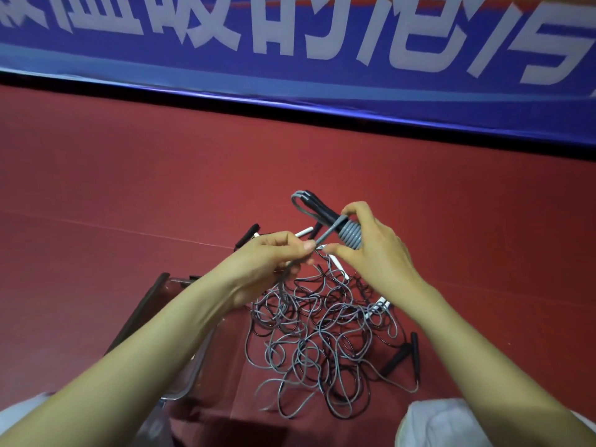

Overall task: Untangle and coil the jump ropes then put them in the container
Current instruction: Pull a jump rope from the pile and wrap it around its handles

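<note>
Starting at the lower edge of the frame, the clear container [142, 308] with its dark rim stands on the red floor [129, 188] at lower left, partly hidden by the left forearm [167, 337]; its contents cannot be made out. Just right of it lies the tangle [322, 333] of grey and black ropes, not yet sorted, with two loose handles [400, 356] at its right edge. Above the tangle, the left hand [274, 256] pinches a grey strand [325, 235] between thumb and fingers. The strand runs up to the right hand [374, 243], whose fingers curl round a tight grey coil [350, 235] wound on the wrapped handles [319, 206]. To do this step well, keep the strand taut, lay each turn beside the last without overlap, and draw slack from the tangle slowly so no knot tightens. A blue banner [290, 75] spans the top of the frame.
</note>
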Tool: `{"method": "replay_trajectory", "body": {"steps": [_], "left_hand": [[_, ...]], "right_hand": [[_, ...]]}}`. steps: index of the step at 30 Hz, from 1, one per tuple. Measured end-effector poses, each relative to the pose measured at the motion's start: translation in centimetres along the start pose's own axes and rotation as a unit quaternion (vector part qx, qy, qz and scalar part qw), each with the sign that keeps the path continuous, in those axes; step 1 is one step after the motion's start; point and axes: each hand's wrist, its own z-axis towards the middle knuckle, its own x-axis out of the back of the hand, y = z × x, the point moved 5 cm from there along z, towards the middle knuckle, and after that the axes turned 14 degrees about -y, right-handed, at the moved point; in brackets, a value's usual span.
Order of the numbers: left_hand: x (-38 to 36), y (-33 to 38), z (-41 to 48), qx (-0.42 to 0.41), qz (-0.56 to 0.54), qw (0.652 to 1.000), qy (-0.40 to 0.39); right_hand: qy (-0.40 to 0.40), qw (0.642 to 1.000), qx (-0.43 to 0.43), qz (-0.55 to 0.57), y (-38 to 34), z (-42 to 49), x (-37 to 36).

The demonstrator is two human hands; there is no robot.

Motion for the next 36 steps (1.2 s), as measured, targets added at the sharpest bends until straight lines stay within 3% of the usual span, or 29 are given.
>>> {"method": "replay_trajectory", "body": {"steps": [6,12,18,23,26,29,33,34,36], "left_hand": [[1.2,-0.1,0.3,-0.022,-0.006,0.999,0.048],[0.5,0.1,0.4,-0.055,0.084,0.994,0.036],[0.9,0.8,-0.2,-0.01,0.209,0.977,0.049],[1.8,1.9,-0.4,-0.059,0.186,0.981,-0.017],[2.6,2.2,-0.7,-0.08,0.189,0.979,-0.011],[2.7,3.1,-0.9,-0.153,0.27,0.95,-0.013],[2.5,3.2,-1.0,-0.227,0.424,0.876,-0.031],[2.6,2.9,-0.8,-0.205,0.446,0.871,-0.038],[2.8,2.4,-0.7,-0.159,0.503,0.846,-0.074]], "right_hand": [[-0.068,0.982,0.043,0.171,-0.5,-0.1,-0.8],[-0.089,0.932,0.045,0.348,-0.5,0.3,-1.5],[-0.113,0.85,0.028,0.513,0.0,0.6,-2.3],[-0.144,0.8,0.011,0.583,0.3,0.9,-2.2],[-0.222,0.76,0.05,0.609,-0.9,0.7,-2.5],[-0.336,0.708,0.089,0.614,-1.8,-0.1,-2.9],[-0.496,0.632,0.077,0.59,-2.2,-1.6,-3.2],[-0.524,0.636,0.058,0.564,-2.1,-2.0,-3.5],[-0.547,0.687,0.021,0.478,-1.5,-2.2,-4.2]]}}
